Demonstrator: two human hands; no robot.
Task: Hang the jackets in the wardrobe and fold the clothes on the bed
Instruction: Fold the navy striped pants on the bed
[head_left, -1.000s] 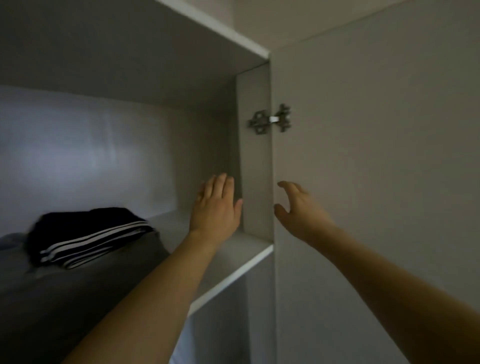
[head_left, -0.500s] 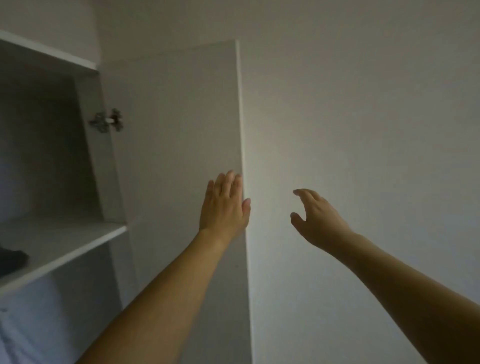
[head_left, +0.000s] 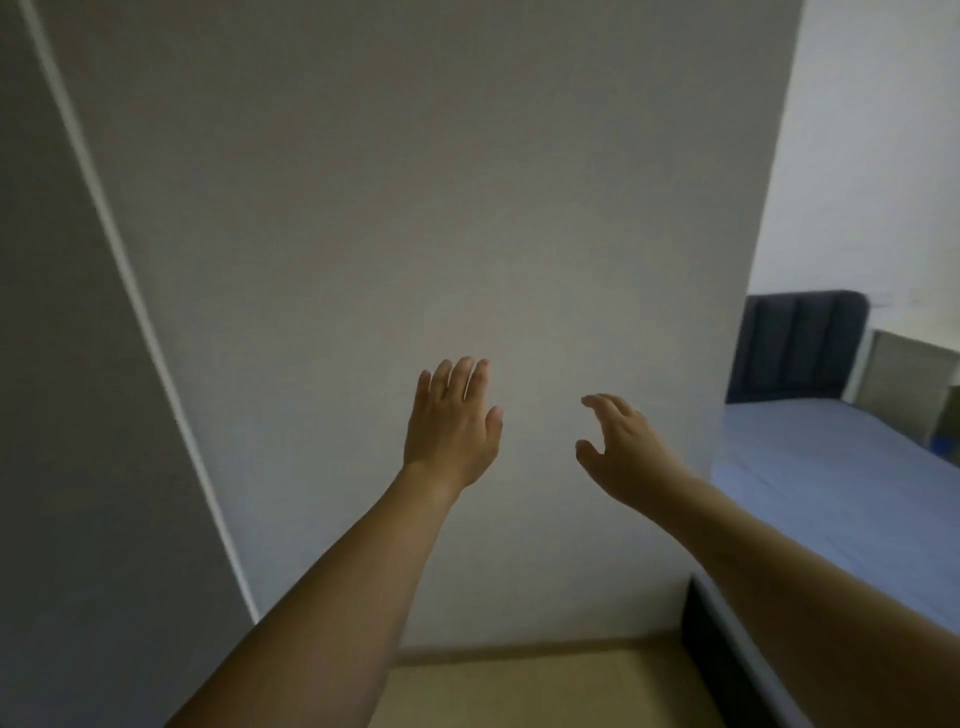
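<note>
- Head view: both arms reach forward toward a plain pale wall (head_left: 415, 208). The left hand (head_left: 451, 423) is flat, fingers straight and close together, holding nothing. The right hand (head_left: 618, 447) is loosely curved, fingers and thumb apart, and also holds nothing.
- Whether either hand touches the wall cannot be told.
- The wardrobe door (head_left: 78, 415) fills the left side as a grey panel with a light edge strip; the inside of the wardrobe is not visible, and no jacket or hanger shows anywhere.
- The bed (head_left: 831, 467) lies on the far right, with a blue-grey sheet and a dark padded headboard (head_left: 800, 343). No clothes can be seen on the visible part of it.
- Risk: with the gaze on bare wall, the hands are well apart from anything to be sorted, so a blind reach could knock the door edge on the left.
- Risk: the dark bed frame (head_left: 727, 665) juts in near the lower right, close to the right forearm; turning toward the bed could bump it.
- Risk: dim light flattens edges, so dark clothes could easily be overlooked.
</note>
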